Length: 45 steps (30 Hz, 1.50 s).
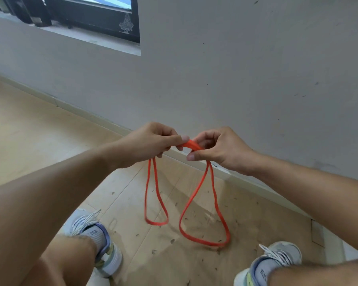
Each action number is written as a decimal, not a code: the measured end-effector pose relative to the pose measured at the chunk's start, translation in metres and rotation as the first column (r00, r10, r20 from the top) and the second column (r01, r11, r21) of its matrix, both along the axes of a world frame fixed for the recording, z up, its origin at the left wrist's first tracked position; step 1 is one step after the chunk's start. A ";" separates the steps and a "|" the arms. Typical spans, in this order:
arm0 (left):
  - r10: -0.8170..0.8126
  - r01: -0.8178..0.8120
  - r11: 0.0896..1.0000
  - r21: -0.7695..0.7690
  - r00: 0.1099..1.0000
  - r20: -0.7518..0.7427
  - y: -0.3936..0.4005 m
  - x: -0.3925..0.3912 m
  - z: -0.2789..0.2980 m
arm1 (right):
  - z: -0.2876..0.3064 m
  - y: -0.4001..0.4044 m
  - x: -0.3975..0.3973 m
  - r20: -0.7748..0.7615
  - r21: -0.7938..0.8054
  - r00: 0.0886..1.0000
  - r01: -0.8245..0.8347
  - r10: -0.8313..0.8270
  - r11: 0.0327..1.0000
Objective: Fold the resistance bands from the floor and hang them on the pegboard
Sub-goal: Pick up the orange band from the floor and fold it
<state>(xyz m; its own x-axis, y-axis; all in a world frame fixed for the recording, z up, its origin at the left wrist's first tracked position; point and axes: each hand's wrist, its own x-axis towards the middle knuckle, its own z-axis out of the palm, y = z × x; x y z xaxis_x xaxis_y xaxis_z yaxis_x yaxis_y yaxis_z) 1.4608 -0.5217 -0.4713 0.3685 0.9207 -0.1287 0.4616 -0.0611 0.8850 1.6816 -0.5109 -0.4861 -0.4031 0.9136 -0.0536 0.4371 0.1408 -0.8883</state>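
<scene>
An orange resistance band (203,182) hangs in front of me, gathered at the top between both hands. My left hand (151,144) pinches the gathered strands from the left, and my right hand (217,150) pinches them from the right, the two almost touching. Below the hands the band drops in two loops: a shorter one under the left hand and a longer one under the right, its bottom close to the floor. No pegboard is in view.
A grey wall (236,69) with a pale skirting board runs diagonally just beyond my hands. The wooden floor (29,131) is scuffed near my two feet in light sneakers (95,240). A dark window (95,15) sits at the upper left.
</scene>
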 end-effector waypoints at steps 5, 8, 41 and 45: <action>0.037 -0.026 0.986 0.166 0.997 -0.068 0.001 0.003 0.005 | 0.002 0.001 0.002 -0.029 0.031 1.000 0.012 -0.011 0.999; 0.067 -0.052 0.954 0.295 0.997 -0.040 0.001 0.008 0.005 | 0.002 0.002 0.003 -0.015 0.000 1.000 -0.017 0.017 1.000; 0.079 -0.149 0.965 0.215 0.949 0.304 -0.001 0.003 0.015 | 0.024 -0.003 -0.001 -0.254 0.051 0.967 0.022 -0.009 0.998; 0.109 -0.185 0.946 0.268 0.955 0.276 0.000 0.004 0.017 | 0.024 -0.005 -0.001 -0.276 0.070 0.961 0.054 -0.033 0.996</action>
<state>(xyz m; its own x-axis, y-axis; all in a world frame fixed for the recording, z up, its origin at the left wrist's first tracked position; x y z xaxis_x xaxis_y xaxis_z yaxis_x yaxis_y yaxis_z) 1.4647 -0.5221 -0.4548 0.2116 0.9500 0.2296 0.2468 -0.2792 0.9280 1.6805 -0.5161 -0.4618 -0.3525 0.9276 0.1234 0.1854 0.1985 -0.9624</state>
